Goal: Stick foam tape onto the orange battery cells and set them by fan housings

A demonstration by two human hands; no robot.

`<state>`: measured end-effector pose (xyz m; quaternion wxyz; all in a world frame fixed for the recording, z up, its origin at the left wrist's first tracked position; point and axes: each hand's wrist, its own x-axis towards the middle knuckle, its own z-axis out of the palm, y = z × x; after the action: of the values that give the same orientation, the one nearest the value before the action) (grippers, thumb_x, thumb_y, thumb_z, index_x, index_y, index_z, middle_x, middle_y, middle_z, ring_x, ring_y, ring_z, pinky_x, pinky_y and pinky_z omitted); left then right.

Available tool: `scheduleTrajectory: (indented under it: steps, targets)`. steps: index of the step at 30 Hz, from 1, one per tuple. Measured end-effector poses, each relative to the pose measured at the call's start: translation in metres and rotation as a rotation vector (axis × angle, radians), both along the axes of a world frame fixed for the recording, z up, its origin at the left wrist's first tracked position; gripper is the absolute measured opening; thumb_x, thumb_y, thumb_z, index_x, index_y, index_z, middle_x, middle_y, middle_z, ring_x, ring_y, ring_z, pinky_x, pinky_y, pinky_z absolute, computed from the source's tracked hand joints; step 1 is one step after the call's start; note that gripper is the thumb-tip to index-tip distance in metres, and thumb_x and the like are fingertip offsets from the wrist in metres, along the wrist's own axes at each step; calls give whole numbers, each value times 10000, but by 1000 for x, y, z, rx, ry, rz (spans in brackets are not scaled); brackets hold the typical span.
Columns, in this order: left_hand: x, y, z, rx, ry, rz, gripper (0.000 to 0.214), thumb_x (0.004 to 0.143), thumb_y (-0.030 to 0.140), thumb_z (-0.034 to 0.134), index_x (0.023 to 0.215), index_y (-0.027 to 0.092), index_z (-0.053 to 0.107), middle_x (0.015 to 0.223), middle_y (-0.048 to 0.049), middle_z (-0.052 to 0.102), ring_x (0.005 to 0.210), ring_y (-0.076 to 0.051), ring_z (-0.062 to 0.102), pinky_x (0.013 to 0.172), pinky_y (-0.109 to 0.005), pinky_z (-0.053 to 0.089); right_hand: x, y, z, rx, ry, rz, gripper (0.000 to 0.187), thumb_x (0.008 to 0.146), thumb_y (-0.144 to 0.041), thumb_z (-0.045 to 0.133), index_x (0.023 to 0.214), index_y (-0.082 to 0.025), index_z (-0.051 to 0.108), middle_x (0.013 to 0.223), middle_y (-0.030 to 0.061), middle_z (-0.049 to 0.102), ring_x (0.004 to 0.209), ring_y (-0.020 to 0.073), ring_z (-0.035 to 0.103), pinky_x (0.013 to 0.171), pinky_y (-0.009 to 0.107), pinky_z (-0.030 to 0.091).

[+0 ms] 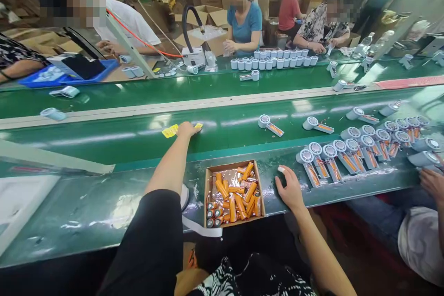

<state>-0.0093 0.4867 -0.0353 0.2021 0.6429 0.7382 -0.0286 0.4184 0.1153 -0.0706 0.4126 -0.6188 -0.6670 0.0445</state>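
Observation:
My left hand (186, 130) reaches over the green conveyor belt, its fingers closed on a yellow slip (169, 131) that shows to the left of the hand, with a small yellow bit past the fingertips. My right hand (290, 189) rests at the bench edge, fingers apart and nothing in them; one fingertip has a white wrap. Between my arms lies a shallow cardboard box (206, 185) holding many orange wrapped battery cells (240, 206). Right of my right hand stand rows of light-blue round-headed device bodies (307, 166), orange cells showing in their handles.
Two more device bodies (271, 125) lie on the near belt. A roll of white tape (203, 227) hangs at the bench edge. Across the far belt (208, 84), co-workers sit near rows of light-blue parts (274, 62). At right, another person's hand (432, 182) is near the bench.

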Motion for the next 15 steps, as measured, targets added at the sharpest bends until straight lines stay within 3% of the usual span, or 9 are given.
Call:
scheduleTrajectory:
  steps: [3,7,11,15]
  targets:
    - [-6,5,0,33,5,-12,419,983,535,693,1190,170,699,1225,-96,716,1123,-251,684,1016,-464,560,1,0,1,-9,34,-11,284,1040,-307,572,1297,-209,642,1289,156,721,1209,294,689,1036,505,606]
    - [-40,7,5,113,-10,-49,445,1003,517,592,1279,181,685,1262,-131,719,1164,-278,666,1042,-437,521,3,3,-2,-38,100,-29,267,1032,-342,585,1256,-216,658,1256,154,735,1182,302,701,1029,517,606]
    - [-72,4,10,149,34,-81,650,801,516,744,1361,193,675,1381,-196,640,1290,-393,574,1103,-477,465,4,5,-2,-83,132,-15,236,1027,-353,578,1197,-229,684,1256,156,740,1176,311,711,1027,524,603]
    - [-77,6,8,124,69,-125,794,628,572,846,1349,274,700,1496,-195,532,1375,-513,450,1121,-614,416,4,6,0,-99,126,-16,224,1025,-357,584,1173,-229,692,1246,150,746,1171,309,716,1028,515,601]
